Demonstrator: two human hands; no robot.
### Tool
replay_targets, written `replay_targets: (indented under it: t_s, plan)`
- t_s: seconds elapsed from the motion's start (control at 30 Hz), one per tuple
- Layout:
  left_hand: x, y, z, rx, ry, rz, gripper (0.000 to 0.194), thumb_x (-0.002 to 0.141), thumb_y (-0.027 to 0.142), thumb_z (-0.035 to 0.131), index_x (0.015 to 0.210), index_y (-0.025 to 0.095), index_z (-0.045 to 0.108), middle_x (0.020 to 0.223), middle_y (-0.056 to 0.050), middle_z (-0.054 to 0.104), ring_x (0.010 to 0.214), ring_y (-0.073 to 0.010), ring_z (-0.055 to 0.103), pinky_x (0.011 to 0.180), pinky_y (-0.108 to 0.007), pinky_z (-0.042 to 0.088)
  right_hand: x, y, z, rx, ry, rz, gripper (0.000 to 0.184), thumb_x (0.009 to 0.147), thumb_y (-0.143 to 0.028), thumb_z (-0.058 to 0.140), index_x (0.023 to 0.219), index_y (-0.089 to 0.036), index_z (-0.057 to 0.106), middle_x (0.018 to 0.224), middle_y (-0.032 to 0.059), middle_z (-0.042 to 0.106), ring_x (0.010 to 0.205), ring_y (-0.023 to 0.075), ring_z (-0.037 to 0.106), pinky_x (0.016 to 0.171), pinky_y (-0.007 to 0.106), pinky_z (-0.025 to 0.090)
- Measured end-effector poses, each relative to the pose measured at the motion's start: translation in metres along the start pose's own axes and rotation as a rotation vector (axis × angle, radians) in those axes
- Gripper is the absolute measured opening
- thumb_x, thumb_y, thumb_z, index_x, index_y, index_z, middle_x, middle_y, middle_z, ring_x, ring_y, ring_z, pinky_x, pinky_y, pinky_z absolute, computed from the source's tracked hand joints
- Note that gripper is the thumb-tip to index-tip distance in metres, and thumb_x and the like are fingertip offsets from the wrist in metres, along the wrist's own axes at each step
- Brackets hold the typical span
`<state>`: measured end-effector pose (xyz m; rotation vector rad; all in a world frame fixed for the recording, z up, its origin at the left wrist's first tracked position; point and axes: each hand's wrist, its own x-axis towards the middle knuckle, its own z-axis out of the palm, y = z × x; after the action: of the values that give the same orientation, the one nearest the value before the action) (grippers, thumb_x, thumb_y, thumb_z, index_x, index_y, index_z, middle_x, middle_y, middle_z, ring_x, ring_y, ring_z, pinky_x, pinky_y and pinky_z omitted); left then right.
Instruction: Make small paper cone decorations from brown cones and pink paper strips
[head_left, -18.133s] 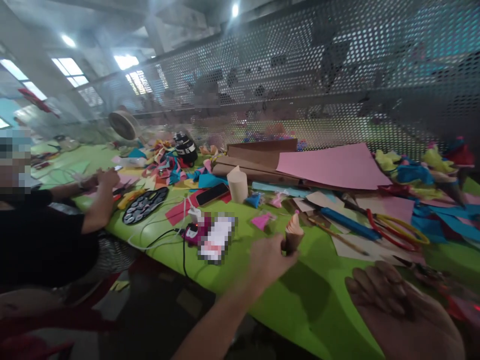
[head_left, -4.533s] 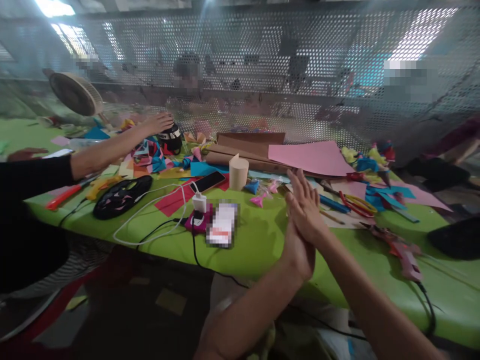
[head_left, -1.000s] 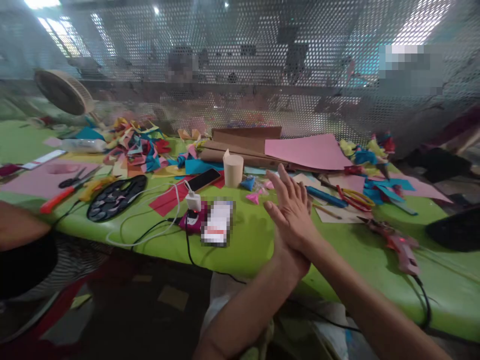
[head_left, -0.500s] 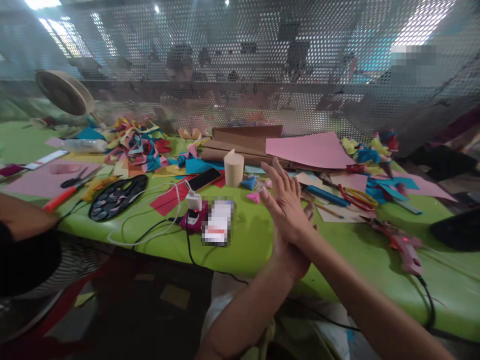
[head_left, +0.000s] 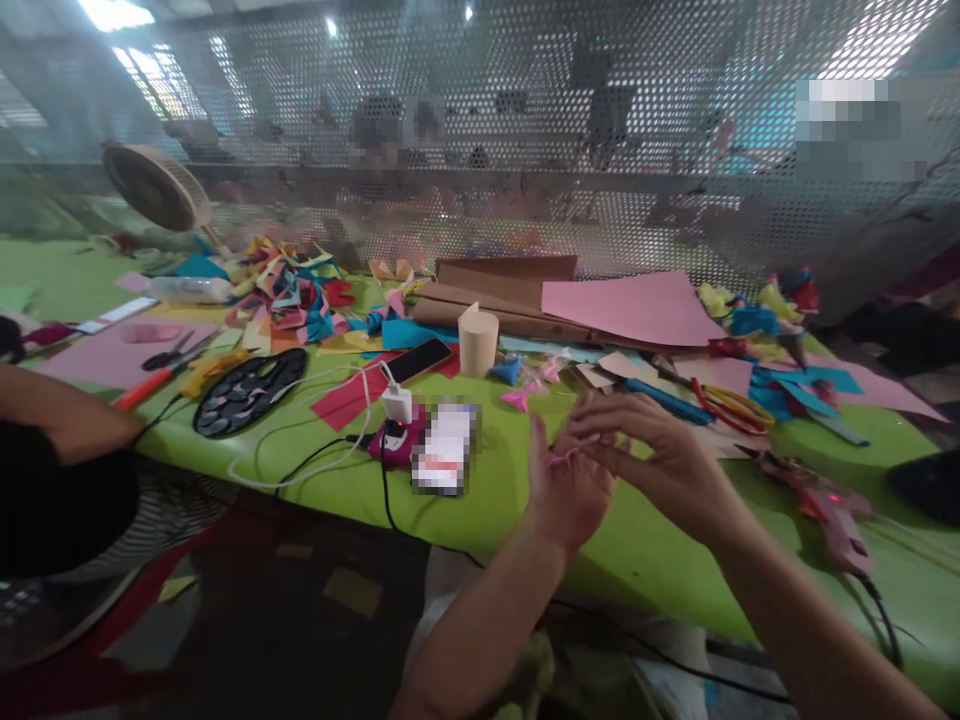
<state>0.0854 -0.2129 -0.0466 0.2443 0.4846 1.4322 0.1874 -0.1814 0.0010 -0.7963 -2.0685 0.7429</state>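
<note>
My left hand (head_left: 571,495) is palm up above the table's front part, its thumb apart from the other fingers. Across its palm lies a thin pink twisted strip (head_left: 562,458); whether it is paper I cannot tell. Over that palm comes my right hand (head_left: 660,455) from the right, thumb and fingertips pinched together at the strip's right end. Its fingers partly cover those of the left. Just beyond the hands are a small pink folded piece (head_left: 515,400), a blue folded piece (head_left: 507,370) and a cream paper cylinder (head_left: 478,345).
A pink glue gun (head_left: 836,510) lies at the right. Left of my hands are a blurred-screen phone (head_left: 445,450), a purple power strip (head_left: 390,440) with cables and a black palette (head_left: 251,392). Paper scraps (head_left: 285,290) and cardboard (head_left: 502,290) lie behind. Another person's arm (head_left: 75,410) rests at far left.
The palms were pressed together with the right hand stretched out on top. Now they are apart, the left palm faces up, and the right fingers pinch at the pink strip.
</note>
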Motion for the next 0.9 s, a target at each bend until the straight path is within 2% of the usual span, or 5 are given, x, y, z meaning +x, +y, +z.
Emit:
replay_targets:
  t_s: [0.17,0.3,0.53,0.73,0.9]
  plan:
    - [0.001,-0.009,0.001,-0.170,-0.142,-0.050,0.059,0.085,0.071,0.052,0.113,0.022,0.071,0.135,-0.007,0.066,0.143,-0.0256,0.045,0.122,-0.035,0.033,-0.017,0.012,0.004,-0.085,-0.079,-0.049,0.015,0.092,-0.041,0.067,0.091,-0.031,0.079,0.101,0.0052,0.076,0.100,0.0289,0.066,0.092,0.048,0.048]
    - [0.003,-0.010,0.004,-0.079,-0.151,-0.015,0.045,0.083,0.068,0.058,0.100,0.030,0.075,0.121,-0.004,0.072,0.135,-0.0303,0.052,0.113,-0.044,0.044,-0.017,0.016,0.006,-0.026,-0.025,-0.014,0.016,0.089,-0.042,0.070,0.082,-0.029,0.076,0.095,0.0044,0.076,0.094,0.0284,0.066,0.090,0.047,0.047]
    - [0.014,0.018,-0.005,0.330,0.040,0.182,0.043,0.092,0.060,0.051,0.108,0.027,0.073,0.119,-0.007,0.072,0.118,-0.0276,0.062,0.101,-0.047,0.046,-0.020,0.034,-0.021,0.195,0.179,0.253,0.027,0.081,-0.053,0.074,0.082,-0.026,0.072,0.085,0.0030,0.070,0.086,0.0255,0.064,0.082,0.040,0.048]
    - [0.014,0.018,-0.004,0.708,-0.053,0.316,0.028,0.083,0.043,0.073,0.103,0.024,0.077,0.108,-0.007,0.074,0.109,-0.0242,0.064,0.100,-0.039,0.047,-0.012,0.050,-0.020,0.344,0.173,0.385,0.040,0.076,-0.063,0.075,0.080,-0.023,0.073,0.082,0.0036,0.069,0.082,0.0236,0.061,0.077,0.036,0.047]
    - [0.019,0.029,0.007,1.045,-0.101,0.532,0.008,0.082,0.026,0.073,0.087,0.024,0.080,0.097,-0.007,0.074,0.100,-0.0244,0.064,0.097,-0.041,0.048,-0.006,0.053,-0.021,0.423,0.088,0.423,0.049,0.068,-0.071,0.077,0.073,-0.023,0.072,0.074,0.0032,0.068,0.075,0.0223,0.059,0.071,0.035,0.045]
